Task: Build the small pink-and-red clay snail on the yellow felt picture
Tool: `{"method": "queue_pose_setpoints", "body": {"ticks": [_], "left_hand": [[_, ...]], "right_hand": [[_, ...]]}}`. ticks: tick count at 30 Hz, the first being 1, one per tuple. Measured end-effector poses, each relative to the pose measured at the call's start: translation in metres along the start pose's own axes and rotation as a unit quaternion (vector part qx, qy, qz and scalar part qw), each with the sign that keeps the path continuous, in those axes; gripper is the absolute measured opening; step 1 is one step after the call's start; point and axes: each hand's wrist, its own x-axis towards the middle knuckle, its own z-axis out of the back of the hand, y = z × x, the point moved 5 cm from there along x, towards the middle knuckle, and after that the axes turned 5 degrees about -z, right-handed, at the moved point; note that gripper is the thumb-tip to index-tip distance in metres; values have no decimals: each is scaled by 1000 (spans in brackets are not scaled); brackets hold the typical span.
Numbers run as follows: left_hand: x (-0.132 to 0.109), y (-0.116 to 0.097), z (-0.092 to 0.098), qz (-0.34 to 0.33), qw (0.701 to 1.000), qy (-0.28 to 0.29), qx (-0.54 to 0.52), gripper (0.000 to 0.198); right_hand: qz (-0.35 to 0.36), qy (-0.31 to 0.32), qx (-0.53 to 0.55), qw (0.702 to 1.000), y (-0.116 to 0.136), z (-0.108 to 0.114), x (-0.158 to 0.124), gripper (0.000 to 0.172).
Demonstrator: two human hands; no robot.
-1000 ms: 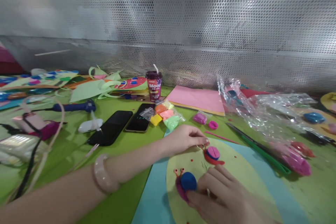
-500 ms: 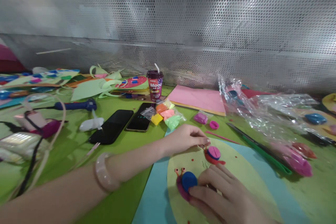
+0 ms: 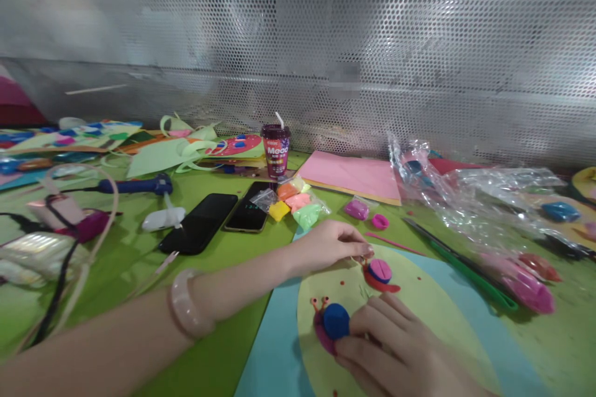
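Note:
On a pale yellow paper oval (image 3: 447, 329), glued or laid on light blue paper (image 3: 270, 347), sit two clay snails. My left hand (image 3: 333, 245) reaches across to the far snail (image 3: 380, 273), which has a red body and a pink-and-blue shell; its fingertips pinch at the feelers. Closer to me is the other snail (image 3: 335, 321), with a purple body, a blue disc shell and two eyes on stalks. Thumb and fingers of my right hand (image 3: 395, 341) are closed against the right side of that snail, hiding its tail end.
Bags of coloured clay (image 3: 298, 201), two phones (image 3: 200, 223) and a drink cup (image 3: 276, 152) lie beyond my left arm. A green-and-black cutter (image 3: 459, 263) and clear plastic wrap (image 3: 470, 198) are at the right. Behind stands a perforated metal panel (image 3: 298, 56).
Both hands stay at the same two snails, with hardly any visible movement. The whole view shifts very slightly.

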Motion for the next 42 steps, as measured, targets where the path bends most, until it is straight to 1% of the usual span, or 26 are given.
{"method": "queue_pose_setpoints", "body": {"ticks": [5, 8, 14, 17, 24, 30, 32, 34, 37, 40, 42], "left_hand": [[0, 0, -1, 6, 1000, 0, -1, 20], [-1, 0, -1, 8, 1000, 0, -1, 19], [-1, -1, -1, 8, 1000, -2, -6, 21], [-1, -1, -1, 5, 1000, -1, -1, 22], [-1, 0, -1, 8, 1000, -1, 0, 21], [0, -1, -1, 7, 1000, 3, -6, 20], [-1, -1, -1, 7, 1000, 4, -1, 20], [-1, -1, -1, 9, 1000, 6, -9, 19], [-1, -1, -1, 14, 1000, 2, -18, 17], [-1, 0, -1, 16, 1000, 0, -12, 16], [0, 1, -2, 18, 1000, 1, -12, 17]], "right_hand": [[20, 0, -41, 999, 4, 2, 3, 29], [26, 2, -44, 999, 4, 0, 5, 29], [-9, -10, 16, 1000, -3, -2, 2, 17], [-24, -5, 33, 999, -6, -1, 1, 14], [-53, 11, 67, 996, -10, -4, 3, 16], [-74, 0, 105, 992, -8, 1, 5, 21], [-61, -17, 116, 991, -8, 0, 4, 23], [-17, -53, 108, 993, -5, -1, 1, 20], [44, -105, 61, 992, -3, -4, -4, 13], [63, -107, 41, 991, -4, -7, -6, 14], [65, -95, 43, 992, -4, -8, -5, 17]]}}
